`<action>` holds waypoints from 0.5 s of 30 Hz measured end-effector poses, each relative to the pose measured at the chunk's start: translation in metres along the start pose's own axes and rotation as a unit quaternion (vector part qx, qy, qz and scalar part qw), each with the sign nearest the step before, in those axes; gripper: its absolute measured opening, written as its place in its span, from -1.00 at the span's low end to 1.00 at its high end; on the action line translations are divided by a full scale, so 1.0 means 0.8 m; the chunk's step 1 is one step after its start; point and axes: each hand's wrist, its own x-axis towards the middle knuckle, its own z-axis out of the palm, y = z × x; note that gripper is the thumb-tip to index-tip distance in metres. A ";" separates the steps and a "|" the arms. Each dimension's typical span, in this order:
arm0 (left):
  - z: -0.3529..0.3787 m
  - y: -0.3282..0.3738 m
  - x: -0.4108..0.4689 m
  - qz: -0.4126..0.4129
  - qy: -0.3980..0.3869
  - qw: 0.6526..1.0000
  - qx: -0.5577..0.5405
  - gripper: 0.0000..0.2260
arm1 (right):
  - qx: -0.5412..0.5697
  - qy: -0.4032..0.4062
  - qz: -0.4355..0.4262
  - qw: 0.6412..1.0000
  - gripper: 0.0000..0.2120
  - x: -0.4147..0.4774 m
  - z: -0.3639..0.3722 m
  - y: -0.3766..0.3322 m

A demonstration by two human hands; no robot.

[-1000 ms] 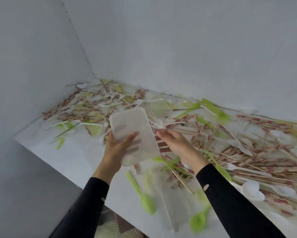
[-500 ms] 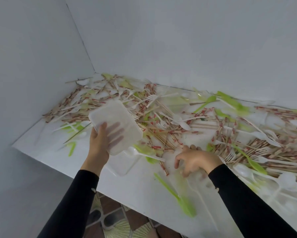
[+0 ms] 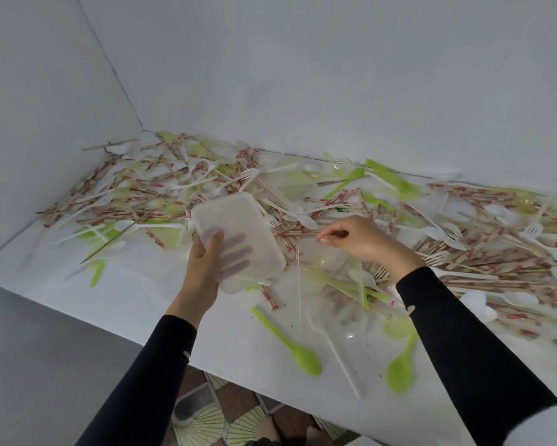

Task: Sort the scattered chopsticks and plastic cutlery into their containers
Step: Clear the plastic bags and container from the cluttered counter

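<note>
My left hand point(image 3: 203, 272) grips a translucent white rectangular container point(image 3: 232, 220) from below and holds it tilted above the table. My right hand point(image 3: 364, 243) is to its right, fingertips pinched on what looks like the rim of a clear plastic container point(image 3: 328, 284), which is blurred. Wooden chopsticks in red-printed wrappers point(image 3: 495, 262) lie mixed with white plastic forks and spoons point(image 3: 302, 220) across the white table point(image 3: 142, 294). Two green spoons point(image 3: 290, 346) point(image 3: 399, 368) lie near the front edge.
White walls close the table at the back and left, meeting in a corner point(image 3: 142, 130). The pile runs along the back wall point(image 3: 335, 91) from the corner to the right edge. Patterned floor tiles point(image 3: 238, 420) show below the table's front edge.
My right hand has lifted from the table surface and now pinches the clear container's rim. My left hand has carried the translucent container slightly to the right.
</note>
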 end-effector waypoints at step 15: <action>0.044 0.005 -0.046 -0.004 -0.055 0.997 0.059 -0.63 | 0.102 0.213 -0.184 0.954 -0.89 0.041 0.044 -0.053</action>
